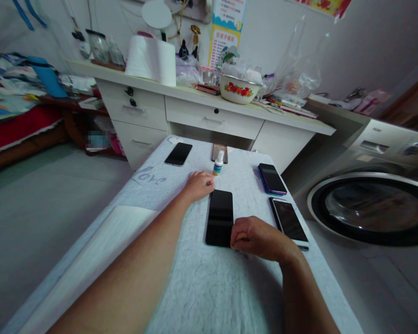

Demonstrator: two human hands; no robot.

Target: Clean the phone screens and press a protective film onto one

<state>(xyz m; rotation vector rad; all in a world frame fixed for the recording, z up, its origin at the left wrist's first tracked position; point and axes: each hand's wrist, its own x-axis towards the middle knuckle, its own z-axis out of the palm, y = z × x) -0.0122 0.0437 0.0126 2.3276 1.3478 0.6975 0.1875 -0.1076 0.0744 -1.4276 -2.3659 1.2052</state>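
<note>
A black smartphone (pixel 220 218) lies screen up in the middle of the cloth-covered table. At its upper left corner is my left hand (pixel 199 186), fingers curled closed; a small dark spot shows between them, too small to name. My right hand (pixel 254 237) is closed at the phone's lower right edge, fingertips against it, partly hidden by the hand itself. Just beyond my left hand stands a small white spray bottle (pixel 218 163) with a blue and yellow label.
Another dark phone (pixel 179 154) lies at the far left of the table (pixel 202 287). A brownish phone or case (pixel 227 154) is behind the bottle. Stacked phones (pixel 272 179) and a white-framed phone (pixel 290 221) line the right side. Beyond are a desk (pixel 191 109) and washing machine (pixel 365 153).
</note>
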